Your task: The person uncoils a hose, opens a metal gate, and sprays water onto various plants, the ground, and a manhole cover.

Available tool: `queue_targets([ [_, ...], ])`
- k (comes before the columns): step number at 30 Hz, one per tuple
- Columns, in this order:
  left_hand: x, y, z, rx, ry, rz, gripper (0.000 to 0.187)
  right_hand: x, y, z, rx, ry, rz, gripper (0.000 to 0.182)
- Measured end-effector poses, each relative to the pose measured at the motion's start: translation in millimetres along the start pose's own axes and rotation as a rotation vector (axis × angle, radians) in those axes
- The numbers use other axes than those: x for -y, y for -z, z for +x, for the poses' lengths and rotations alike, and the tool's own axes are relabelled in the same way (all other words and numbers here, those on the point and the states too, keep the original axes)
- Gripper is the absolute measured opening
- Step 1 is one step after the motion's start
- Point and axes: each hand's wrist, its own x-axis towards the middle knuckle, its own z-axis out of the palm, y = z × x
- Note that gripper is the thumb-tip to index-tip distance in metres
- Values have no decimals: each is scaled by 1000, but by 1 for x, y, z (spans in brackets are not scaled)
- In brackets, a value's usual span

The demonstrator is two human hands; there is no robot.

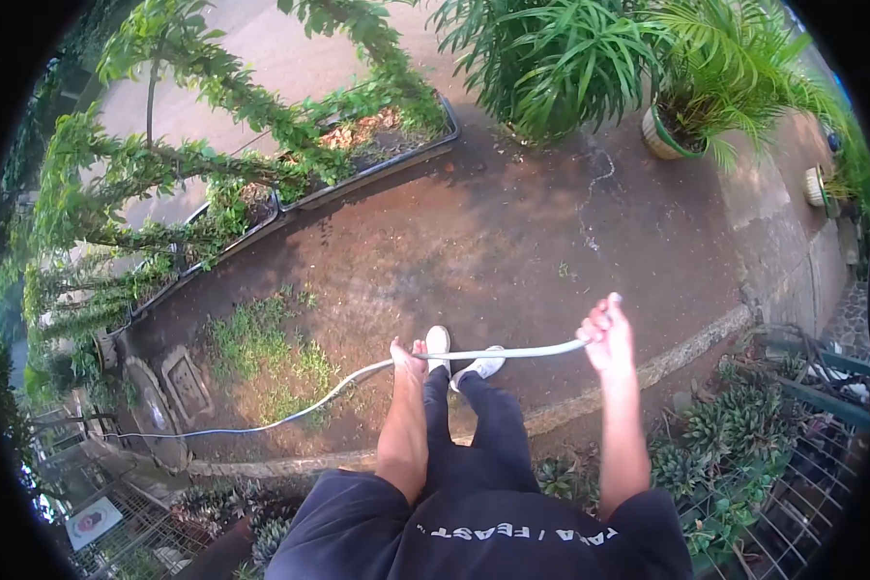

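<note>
A pale garden hose (527, 353) stretches between my two hands in front of my legs. My left hand (409, 358) is closed round it. My right hand (604, 333) grips the hose near its right end, with the thumb and fingers bunched together. Whether a nozzle sits inside that grip I cannot make out. From my left hand the hose sags down to the left and runs over the ground towards the far left edge.
Planter boxes (367, 174) with climbing vines line the upper left. A potted palm (672, 135) and a leafy bush (561, 68) stand at the top right. A low concrete curb (648, 377), plants and wire fencing (802, 503) lie near me. Grass (271, 348) grows on the left.
</note>
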Motion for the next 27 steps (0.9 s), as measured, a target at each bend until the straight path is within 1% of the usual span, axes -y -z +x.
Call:
queue_targets([
  [2, -47, 53, 17, -5, -83, 7, 69, 69, 16, -25, -10, 150, -111, 34],
  [3, -92, 83, 28, 60, -83, -165, 52, 103, 12, -38, -112, 197, -156, 34],
  [4, -136, 123, 36, 112, -87, -332, 36, 136, 12, -48, -156, 220, -186, 33],
  [5, -182, 163, 46, 144, -210, -350, 34, 165, 10, -56, -189, 266, -243, 32],
  [6, -233, 211, 51, 416, -262, -421, 35, 193, 11, -63, -210, 317, -306, 31],
  [7, -273, 223, 10, 246, -304, -552, 40, 221, 18, -64, -216, 337, -308, 29],
  [8, -298, 230, -46, 282, -362, -619, 48, 246, 24, -66, -177, 319, -289, 27],
  [9, -324, 237, -85, 256, -459, -633, 52, 271, 30, -62, -194, 353, -307, 26],
  [10, -350, 255, -114, 218, -577, -679, 56, 301, 50, -50, -168, 375, -296, 26],
  [11, -377, 281, -128, 344, -612, -693, 57, 328, 68, -34, -188, 384, -267, 26],
  [12, -404, 306, -136, 467, -674, -712, 57, 363, 100, -4, -173, 374, -313, 27],
  [13, -429, 325, -128, 379, -798, -646, 45, 371, 101, 18, -196, 408, -289, 28],
  [14, -434, 326, -149, 419, -764, -617, 31, 379, 104, 44, -135, 432, -327, 29],
  [15, -428, 305, -167, 184, -941, -642, 23, 383, 99, 63, -77, 459, -367, 30],
  [16, -419, 297, -175, 228, -960, -606, 19, 378, 77, 62, -73, 474, -414, 32],
  [17, -399, 288, -178, 262, -1011, -640, 20, 381, 64, 66, -39, 439, -475, 33],
  [18, -365, 265, -190, 42, -1109, -551, 22, 384, 60, 68, -22, 416, -529, 34],
  [19, -320, 243, -204, -58, -1108, -454, 25, 383, 54, 69, 11, 412, -517, 34],
  [20, -267, 217, -213, -197, -1084, -296, 28, 381, 48, 70, 35, 359, -540, 34],
  [21, -230, 199, -154, -358, -1213, -97, 30, 382, 44, 69, 56, 313, -569, 34],
  [22, -147, 162, -197, -521, -1230, 120, 30, 386, 40, 68, 80, 334, -591, 34],
  [23, -84, 138, -193, -415, -1151, 206, 27, 391, 39, 76, 93, 386, -545, 34],
  [24, -17, 119, -193, -289, -1158, 250, 26, 395, 44, 84, 103, 431, -503, 34],
  [25, 45, 104, -203, -165, -1116, 342, 28, 405, 54, 98, 135, 475, -501, 29],
  [26, 102, 99, -208, -178, -1128, 609, 31, 404, 58, 106, 146, 469, -507, 29],
  [27, 144, 104, -246, 28, -1073, 731, 33, 405, 65, 113, 145, 490, -505, 26],
])
